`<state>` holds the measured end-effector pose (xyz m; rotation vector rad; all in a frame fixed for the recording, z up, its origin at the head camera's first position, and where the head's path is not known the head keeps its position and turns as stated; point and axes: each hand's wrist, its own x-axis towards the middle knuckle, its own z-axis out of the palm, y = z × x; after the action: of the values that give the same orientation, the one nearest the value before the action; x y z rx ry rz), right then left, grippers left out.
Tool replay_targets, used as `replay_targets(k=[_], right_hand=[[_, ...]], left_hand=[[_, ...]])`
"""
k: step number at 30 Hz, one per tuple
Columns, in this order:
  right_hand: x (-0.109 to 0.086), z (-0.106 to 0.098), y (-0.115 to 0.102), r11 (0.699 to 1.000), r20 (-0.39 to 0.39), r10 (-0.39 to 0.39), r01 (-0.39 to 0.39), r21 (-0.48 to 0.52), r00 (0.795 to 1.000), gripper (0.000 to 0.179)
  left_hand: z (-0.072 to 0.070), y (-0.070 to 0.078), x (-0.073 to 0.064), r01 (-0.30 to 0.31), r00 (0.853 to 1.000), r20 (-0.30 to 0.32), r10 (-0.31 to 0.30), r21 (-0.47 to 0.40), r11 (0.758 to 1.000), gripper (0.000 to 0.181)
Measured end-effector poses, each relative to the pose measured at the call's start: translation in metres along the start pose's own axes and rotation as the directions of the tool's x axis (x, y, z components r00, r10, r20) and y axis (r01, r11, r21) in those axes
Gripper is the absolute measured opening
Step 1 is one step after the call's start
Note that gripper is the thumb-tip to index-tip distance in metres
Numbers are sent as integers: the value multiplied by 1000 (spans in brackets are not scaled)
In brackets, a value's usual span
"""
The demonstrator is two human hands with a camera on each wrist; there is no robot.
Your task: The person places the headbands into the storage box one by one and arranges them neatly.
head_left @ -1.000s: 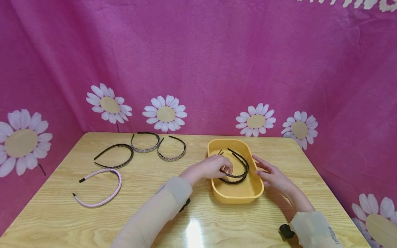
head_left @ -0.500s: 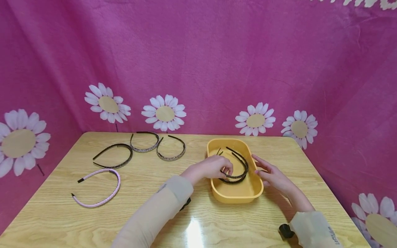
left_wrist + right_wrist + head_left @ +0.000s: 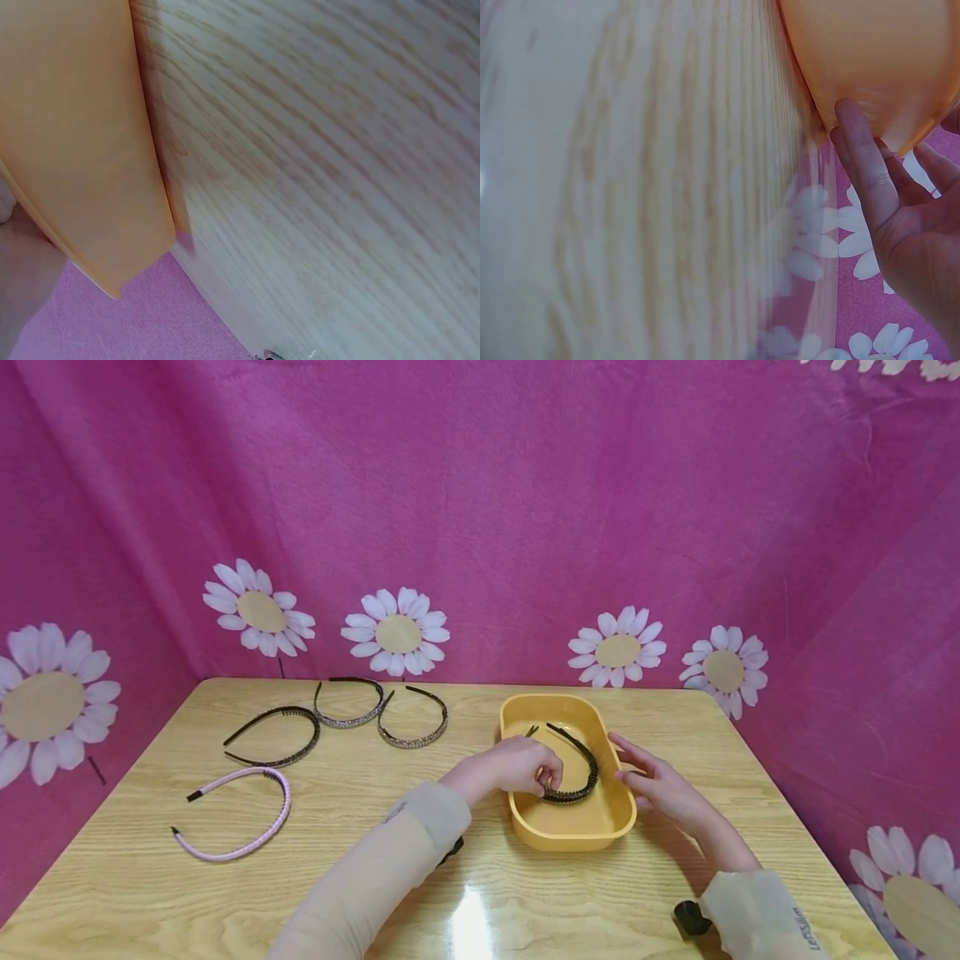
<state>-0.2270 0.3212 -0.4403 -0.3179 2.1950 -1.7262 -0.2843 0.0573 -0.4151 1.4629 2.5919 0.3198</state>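
A yellow plastic box [image 3: 573,841] stands on the wooden table, right of the middle. My left hand [image 3: 517,766] reaches over its left wall, fingers curled at the bottom of a black toothed headband [image 3: 589,760]. Two black tips [image 3: 532,731] show behind that hand, and the headbands in the box overlap closely. Seen from the left wrist, the box wall [image 3: 82,142] hides most of the left hand. My right hand [image 3: 670,792] rests its fairly straight fingers against the box's right side; the right wrist view has these fingers [image 3: 866,161] touching the outer wall.
On the left of the table lie a lilac headband [image 3: 281,814], a black headband [image 3: 311,745] and two glittery headbands, one farther back [image 3: 348,722] and one nearer the box [image 3: 412,743]. A pink daisy cloth [image 3: 487,527] hangs behind the table.
The left hand has lowered slightly inside the box with the headband. Its band, earlier apart from the one beneath, now lines up over it. The right hand stays at the box.
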Motion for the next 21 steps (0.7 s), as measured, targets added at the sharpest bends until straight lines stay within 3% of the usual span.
replay_targets(k=[12,21], right_hand=[[0,-1,1,1000,-5,1,-1,-9,1000,66],[0,0,2,1000,-11,-2,2,1,1000,66]], left_hand=[[-3,6,-1,52,998,25,-52,24,998,20],[-3,1,-2,-9,999,-33,8,-12,1000,22]])
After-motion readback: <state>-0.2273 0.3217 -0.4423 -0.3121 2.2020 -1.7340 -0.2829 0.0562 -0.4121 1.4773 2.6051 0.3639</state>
